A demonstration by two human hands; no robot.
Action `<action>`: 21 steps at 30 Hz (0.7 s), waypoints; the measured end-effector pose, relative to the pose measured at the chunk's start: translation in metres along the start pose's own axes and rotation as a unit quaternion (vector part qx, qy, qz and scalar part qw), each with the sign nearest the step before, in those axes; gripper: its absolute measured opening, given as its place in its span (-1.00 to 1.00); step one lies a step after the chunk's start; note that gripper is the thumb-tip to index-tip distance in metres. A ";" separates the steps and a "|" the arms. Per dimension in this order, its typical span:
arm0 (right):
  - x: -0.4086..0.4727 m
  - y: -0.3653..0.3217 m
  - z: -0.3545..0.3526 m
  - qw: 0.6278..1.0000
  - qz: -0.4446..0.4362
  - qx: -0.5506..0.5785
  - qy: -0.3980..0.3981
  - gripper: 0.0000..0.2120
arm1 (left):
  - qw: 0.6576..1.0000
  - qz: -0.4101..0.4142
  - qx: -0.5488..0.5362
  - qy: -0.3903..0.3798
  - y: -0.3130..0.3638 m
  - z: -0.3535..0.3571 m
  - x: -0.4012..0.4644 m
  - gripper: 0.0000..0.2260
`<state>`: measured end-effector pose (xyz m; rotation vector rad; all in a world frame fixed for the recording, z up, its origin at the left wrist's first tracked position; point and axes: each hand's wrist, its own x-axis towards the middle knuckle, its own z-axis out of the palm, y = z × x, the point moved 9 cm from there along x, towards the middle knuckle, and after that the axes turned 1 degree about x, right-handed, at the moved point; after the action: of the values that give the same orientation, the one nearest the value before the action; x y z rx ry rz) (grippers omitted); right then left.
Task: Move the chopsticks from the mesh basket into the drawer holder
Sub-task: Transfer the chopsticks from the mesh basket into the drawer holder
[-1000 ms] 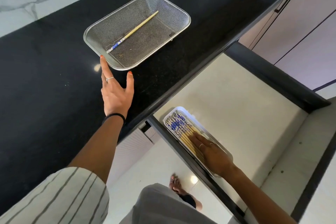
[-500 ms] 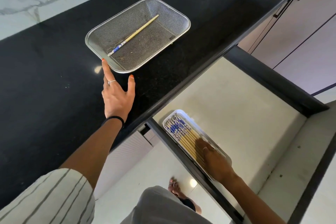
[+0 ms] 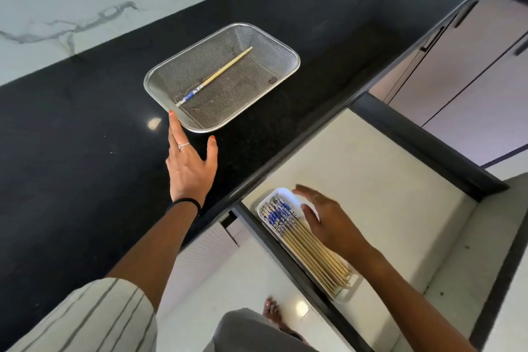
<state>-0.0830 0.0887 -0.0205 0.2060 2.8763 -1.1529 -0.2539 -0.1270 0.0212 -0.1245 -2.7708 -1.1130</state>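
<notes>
A steel mesh basket (image 3: pixel 283 50) sits on the black counter with one bamboo chopstick (image 3: pixel 225 68), blue-patterned at its near end, lying diagonally inside. My left hand (image 3: pixel 190 166) rests flat on the counter, its forefinger touching the basket's near corner. Below, in the open drawer, a white holder (image 3: pixel 347 293) contains several matching chopsticks (image 3: pixel 303 240) side by side. My right hand (image 3: pixel 328 218) hovers just above the holder's far end, fingers straight and spread, holding nothing.
The black counter (image 3: pixel 85 166) runs left to right with a marble wall behind. The drawer (image 3: pixel 385 194) has a pale floor and dark rims. Cabinet doors (image 3: pixel 471 66) stand at the right. My bare foot (image 3: pixel 274 314) shows on the tiled floor below.
My right hand has lifted off the chopsticks in the holder and moved toward its far end, fingers now spread. My left hand stays at the basket's corner.
</notes>
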 end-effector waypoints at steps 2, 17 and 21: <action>0.022 -0.027 -0.020 0.999 -0.033 0.010 0.019 -0.65 | 1.000 -0.002 0.001 -0.003 0.000 0.000 0.000 -0.25; 0.207 -0.173 -0.032 0.983 -0.166 -0.082 -0.006 -0.67 | 1.000 -0.018 0.000 -0.003 0.000 -0.001 0.002 -0.23; 0.251 -0.169 -0.013 0.973 -0.125 -0.189 -0.049 -0.58 | 1.000 -0.018 -0.006 -0.001 -0.002 0.000 0.002 -0.23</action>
<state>-0.3546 0.0039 0.0838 -0.2232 3.0187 -0.5904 -0.2562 -0.1283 0.0207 -0.0788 -2.7798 -1.1379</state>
